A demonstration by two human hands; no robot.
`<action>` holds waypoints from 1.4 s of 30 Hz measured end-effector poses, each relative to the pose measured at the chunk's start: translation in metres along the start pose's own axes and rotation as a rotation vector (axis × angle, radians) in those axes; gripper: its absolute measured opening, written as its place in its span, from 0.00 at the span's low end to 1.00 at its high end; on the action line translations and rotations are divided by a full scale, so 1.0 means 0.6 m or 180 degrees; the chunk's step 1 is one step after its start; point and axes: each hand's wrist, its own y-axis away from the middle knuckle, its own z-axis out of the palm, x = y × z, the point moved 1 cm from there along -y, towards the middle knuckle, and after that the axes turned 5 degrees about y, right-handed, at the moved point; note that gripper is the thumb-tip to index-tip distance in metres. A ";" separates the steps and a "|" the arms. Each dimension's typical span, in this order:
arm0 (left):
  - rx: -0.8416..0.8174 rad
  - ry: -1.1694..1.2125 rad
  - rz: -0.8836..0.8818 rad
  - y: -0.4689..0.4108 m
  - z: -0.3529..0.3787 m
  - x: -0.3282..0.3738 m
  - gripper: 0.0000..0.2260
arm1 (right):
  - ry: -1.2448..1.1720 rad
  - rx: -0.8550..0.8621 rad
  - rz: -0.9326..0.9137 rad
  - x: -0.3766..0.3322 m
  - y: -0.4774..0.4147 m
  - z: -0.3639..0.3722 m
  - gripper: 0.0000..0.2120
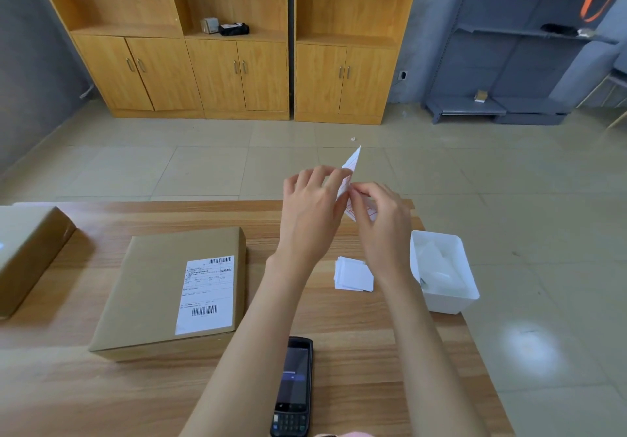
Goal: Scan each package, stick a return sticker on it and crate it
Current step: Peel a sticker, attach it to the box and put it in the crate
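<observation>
A: Biggest things first; where does it all sit?
B: The bench [101, 385] carries a flat brown package [152, 287] lying label-up, left of the arms; a second package [27, 253] sits at the left edge, partly cut off; no crate shows in view.
A: How will that package handle?
B: My guess is stiff card, flat and fairly light; take it by two opposite edges with both hands, thumbs off the shipping label [207, 294].
A: The smaller kit?
B: A white tub [451, 297] stands at the bench's right edge, with pale scraps inside that I cannot identify; the scanner [293, 389] lies screen-up near the front edge, between the forearms; a stack of stickers [353, 275] lies just beside the tub.
A: And the hands?
B: Both are raised over the bench's far edge; the left hand [308, 209] and the right hand [383, 219] each pinch one sticker [351, 165]; both grips are closed on that paper, seemingly parting it from its backing.
A: How does it handle?
B: Thin, limp, probably tacky once bared; hold the edges only, or it may curl onto itself.
</observation>
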 end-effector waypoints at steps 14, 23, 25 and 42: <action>-0.0010 0.0031 -0.0013 0.006 -0.011 0.002 0.14 | 0.0244 -0.0010 -0.0257 0.001 0.010 -0.003 0.15; 0.0016 0.0207 -0.0034 0.001 -0.014 0.007 0.13 | 0.0171 0.0054 -0.0259 0.004 0.004 -0.008 0.09; 0.0019 0.0271 -0.0051 -0.001 -0.015 0.008 0.12 | 0.0152 0.0055 -0.0258 0.006 0.003 -0.009 0.09; -0.0097 0.0461 -0.0138 -0.001 -0.012 0.002 0.13 | 0.0220 -0.0015 -0.0203 0.020 0.000 -0.006 0.09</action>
